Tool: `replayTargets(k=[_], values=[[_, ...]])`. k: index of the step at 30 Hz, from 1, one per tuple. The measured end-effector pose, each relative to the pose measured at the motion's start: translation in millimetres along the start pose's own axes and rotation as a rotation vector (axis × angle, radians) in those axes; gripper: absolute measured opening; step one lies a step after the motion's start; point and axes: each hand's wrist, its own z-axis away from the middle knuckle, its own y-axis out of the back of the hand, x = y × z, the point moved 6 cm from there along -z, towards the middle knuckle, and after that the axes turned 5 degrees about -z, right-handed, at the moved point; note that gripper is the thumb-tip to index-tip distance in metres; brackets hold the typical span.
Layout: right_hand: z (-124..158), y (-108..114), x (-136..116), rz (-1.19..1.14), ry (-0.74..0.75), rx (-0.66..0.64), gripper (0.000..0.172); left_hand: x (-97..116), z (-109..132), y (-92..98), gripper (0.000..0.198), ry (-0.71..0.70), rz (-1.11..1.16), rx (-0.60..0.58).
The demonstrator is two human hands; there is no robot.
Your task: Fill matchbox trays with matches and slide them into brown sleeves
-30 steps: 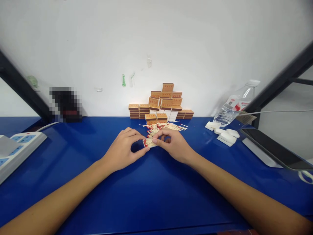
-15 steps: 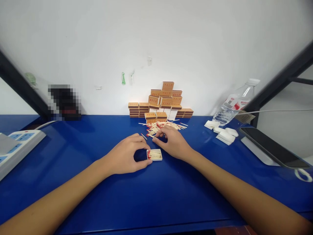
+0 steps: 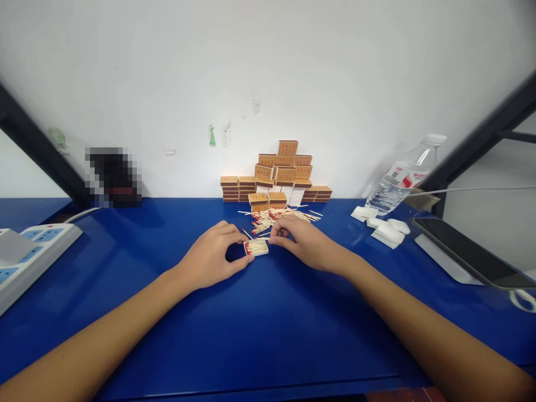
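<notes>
The left hand (image 3: 215, 254) is at 9 o'clock from a small white tray (image 3: 256, 249). Its grip is narrow and holds the tray by that end, with the thumb at the near corner and a finger at the far corner. The tray sits on the blue surface (image 3: 268, 335), in front of the person. It has matches in it, side by side, with most of their red heads at 9 o'clock.

The right hand (image 3: 304, 245) is at 3 o'clock from the tray. Its grip is pinched tight and holds a match (image 3: 263, 239) by one end. I cannot tell if there is more than one. The stick points to 9 o'clock and is right by the tray's far edge.

A loose match (image 3: 247, 234) lies near the tray at 11 o'clock. A messy heap of matches (image 3: 280, 216) lies at 1 o'clock, just past the right hand's fingers. Behind the heap, brown matchboxes (image 3: 285, 176) are piled up like steps by the white wall (image 3: 180, 72).

Far off at 2 o'clock is a clear bottle (image 3: 387, 192), leaning over. A black phone (image 3: 469, 251) is far off at 3 o'clock. A white power strip (image 3: 46, 257) is far off at 9 o'clock.
</notes>
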Motion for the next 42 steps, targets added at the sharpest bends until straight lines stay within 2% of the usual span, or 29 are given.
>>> replayTargets(k=[4, 8, 12, 18, 22, 25, 28, 31, 33, 37, 42], values=[[1, -9, -10, -0.023, 0.018, -0.061, 0.010, 6, 1, 0.2, 0.025, -0.045, 0.041, -0.005], [2, -13, -14, -0.022, 0.062, -0.050, 0.004, 10, 1, -0.5, 0.024, -0.074, 0.059, -0.022], [2, -10, -14, 0.005, 0.101, -0.047, 0.018, 10, 1, -1.9, 0.026, -0.076, 0.052, -0.036], [2, -1, -19, -0.046, 0.084, -0.021, 0.024, 8, 1, -1.6, 0.025, -0.059, 0.039, -0.030], [1, 0, -20, -0.158, 0.015, 0.073, 0.020, 8, 1, -1.3, 0.025, -0.065, 0.056, -0.024], [-1, -3, -17, -0.347, -0.063, 0.152, 0.013, 7, 2, -1.6, 0.024, -0.053, 0.057, -0.019], [-2, -10, -14, -0.561, -0.134, 0.207, 0.019, 6, 2, -0.7, 0.023, -0.031, 0.065, 0.006], [-3, -16, -11, -0.646, -0.150, 0.233, 0.026, 5, 2, 2.0, 0.021, -0.016, 0.081, 0.040], [-3, -19, -8, -0.605, -0.145, 0.250, 0.025, 5, 1, 4.3, 0.020, -0.003, 0.089, 0.064], [-1, -16, -4, -0.372, -0.076, 0.308, 0.014, 3, 0, 7.2, 0.021, 0.020, 0.099, 0.097], [-3, -5, 7, -0.142, -0.030, 0.314, 0.008, 3, 0, 2.9, 0.022, 0.023, 0.082, 0.049]])
